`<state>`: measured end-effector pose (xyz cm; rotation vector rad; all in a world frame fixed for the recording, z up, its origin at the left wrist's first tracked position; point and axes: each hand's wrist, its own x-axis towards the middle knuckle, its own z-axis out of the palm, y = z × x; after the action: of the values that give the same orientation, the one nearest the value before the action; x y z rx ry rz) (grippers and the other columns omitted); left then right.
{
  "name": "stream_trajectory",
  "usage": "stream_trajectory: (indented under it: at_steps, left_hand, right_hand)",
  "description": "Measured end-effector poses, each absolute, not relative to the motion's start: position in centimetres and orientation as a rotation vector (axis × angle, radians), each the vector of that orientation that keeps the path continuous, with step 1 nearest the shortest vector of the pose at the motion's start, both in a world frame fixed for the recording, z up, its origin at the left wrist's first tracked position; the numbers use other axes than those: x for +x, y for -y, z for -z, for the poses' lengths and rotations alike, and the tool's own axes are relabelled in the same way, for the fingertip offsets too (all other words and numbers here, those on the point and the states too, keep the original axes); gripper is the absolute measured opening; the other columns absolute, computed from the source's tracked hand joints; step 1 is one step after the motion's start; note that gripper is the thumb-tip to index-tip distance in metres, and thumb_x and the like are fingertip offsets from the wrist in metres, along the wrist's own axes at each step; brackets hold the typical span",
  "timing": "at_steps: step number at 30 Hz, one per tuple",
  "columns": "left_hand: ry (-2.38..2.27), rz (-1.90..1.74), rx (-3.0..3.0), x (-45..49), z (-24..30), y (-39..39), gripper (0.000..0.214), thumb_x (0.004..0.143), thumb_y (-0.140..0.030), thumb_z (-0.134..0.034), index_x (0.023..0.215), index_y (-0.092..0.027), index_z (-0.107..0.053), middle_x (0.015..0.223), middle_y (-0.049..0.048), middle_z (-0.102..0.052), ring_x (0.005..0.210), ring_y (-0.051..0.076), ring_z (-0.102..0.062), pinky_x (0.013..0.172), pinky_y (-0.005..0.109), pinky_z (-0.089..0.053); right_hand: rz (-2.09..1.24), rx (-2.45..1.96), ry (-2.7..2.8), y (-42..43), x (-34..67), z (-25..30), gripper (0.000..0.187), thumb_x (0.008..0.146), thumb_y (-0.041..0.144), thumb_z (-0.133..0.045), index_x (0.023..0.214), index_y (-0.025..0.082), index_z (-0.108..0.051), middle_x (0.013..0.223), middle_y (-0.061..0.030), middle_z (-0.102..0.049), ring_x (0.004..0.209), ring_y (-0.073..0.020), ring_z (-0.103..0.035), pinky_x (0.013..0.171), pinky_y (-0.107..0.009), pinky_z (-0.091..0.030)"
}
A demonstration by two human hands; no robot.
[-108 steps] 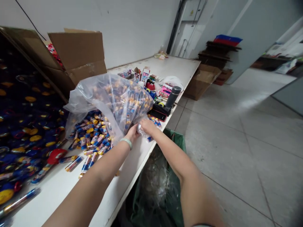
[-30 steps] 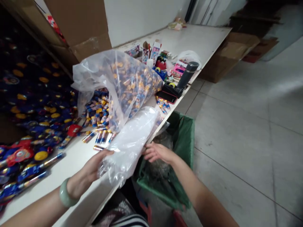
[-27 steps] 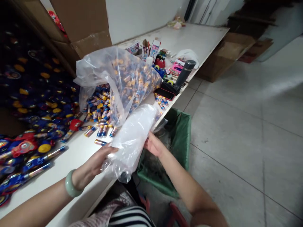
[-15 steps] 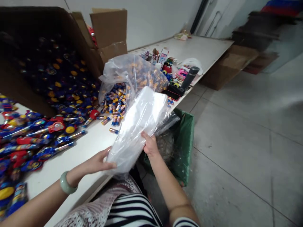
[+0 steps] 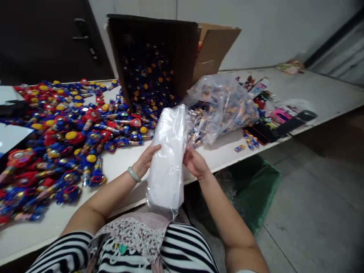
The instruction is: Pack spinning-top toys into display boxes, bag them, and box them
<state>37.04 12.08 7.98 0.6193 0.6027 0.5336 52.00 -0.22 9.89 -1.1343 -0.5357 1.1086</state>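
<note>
A clear plastic packet (image 5: 167,163) filled with a flat white stack, perhaps folded bags, stands nearly upright in front of my body. My left hand (image 5: 149,156) grips its left edge, thumb on the front face and a pale green bangle at the wrist. At the opposite edge, my right hand (image 5: 195,162) holds the clear film with bent fingers, partly hidden by the wrapper. Behind the packet lies a large clear bag (image 5: 227,106) of small blue and orange tubes. Red and blue toys (image 5: 93,131) with yellow buttons are heaped to the left.
An open cardboard box (image 5: 182,53) of similar toys lies on its side on the white table (image 5: 125,161). A dark bottle (image 5: 297,123) and a phone (image 5: 260,132) are near the right edge. Below stands a green-lined bin (image 5: 264,189).
The view has swung left, showing more of the toy heap. The packet has turned from slanted to nearly upright, and my right hand has shifted to its right edge.
</note>
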Motion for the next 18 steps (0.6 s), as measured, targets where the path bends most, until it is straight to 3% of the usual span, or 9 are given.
stream_trajectory:
  at_steps: [3, 6, 11, 15, 18]
  left_hand:
    - [-0.653, -0.603, 0.443, 35.2, -7.7, -12.6, 0.023, 0.085, -0.017, -0.068, 0.108, -0.013, -0.068, 0.083, 0.0055, -0.076, 0.070, 0.018, -0.073, 0.073, 0.028, -0.062]
    - [-0.639, -0.634, 0.328, 34.3, -7.8, -13.1, 0.017, 0.090, -0.017, -0.061, 0.105, -0.012, -0.068, 0.081, 0.0059, -0.076, 0.069, 0.017, -0.072, 0.074, 0.029, -0.063]
    - [-0.616, -0.618, 0.231, 33.7, -7.7, -13.5, 0.025, 0.096, -0.025, -0.055, 0.112, -0.010, -0.067, 0.083, 0.0081, -0.076, 0.076, 0.020, -0.074, 0.077, 0.031, -0.064]
    - [-0.584, -0.579, 0.169, 33.5, -7.4, -12.9, 0.033, 0.097, -0.026, -0.050, 0.121, -0.007, -0.063, 0.076, 0.0086, -0.075, 0.066, 0.021, -0.073, 0.072, 0.033, -0.065]
    - [-0.624, -0.550, 0.166, 33.1, -7.1, -12.7, 0.032, 0.099, -0.028, -0.048, 0.116, -0.007, -0.065, 0.071, 0.0077, -0.075, 0.059, 0.020, -0.071, 0.068, 0.031, -0.065]
  right_hand:
    - [-0.901, -1.266, 0.563, 0.8, 51.1, -8.7, 0.028, 0.066, 0.048, -0.080, 0.086, 0.029, -0.071, 0.092, -0.0024, -0.074, 0.087, -0.0201, -0.069, 0.076, -0.036, -0.058]
    - [-0.768, -1.402, 0.702, 1.2, 49.7, -8.4, 0.015, 0.070, 0.037, -0.076, 0.084, 0.031, -0.074, 0.091, -0.0021, -0.075, 0.085, -0.0193, -0.068, 0.083, -0.037, -0.057]
    - [-0.846, -1.416, 0.784, -0.5, 48.3, -9.4, 0.020, 0.068, 0.036, -0.076, 0.088, 0.030, -0.076, 0.091, -0.0015, -0.076, 0.084, -0.0204, -0.068, 0.082, -0.038, -0.056]
    - [-0.793, -1.334, 0.898, -1.7, 46.9, -9.7, 0.012, 0.069, 0.038, -0.075, 0.075, 0.028, -0.073, 0.088, -0.0018, -0.073, 0.080, -0.0197, -0.064, 0.082, -0.037, -0.054]
    - [-0.700, -1.251, 1.012, -1.9, 45.5, -9.6, 0.015, 0.074, 0.041, -0.072, 0.072, 0.027, -0.068, 0.093, -0.0033, -0.068, 0.084, -0.0195, -0.062, 0.079, -0.034, -0.052]
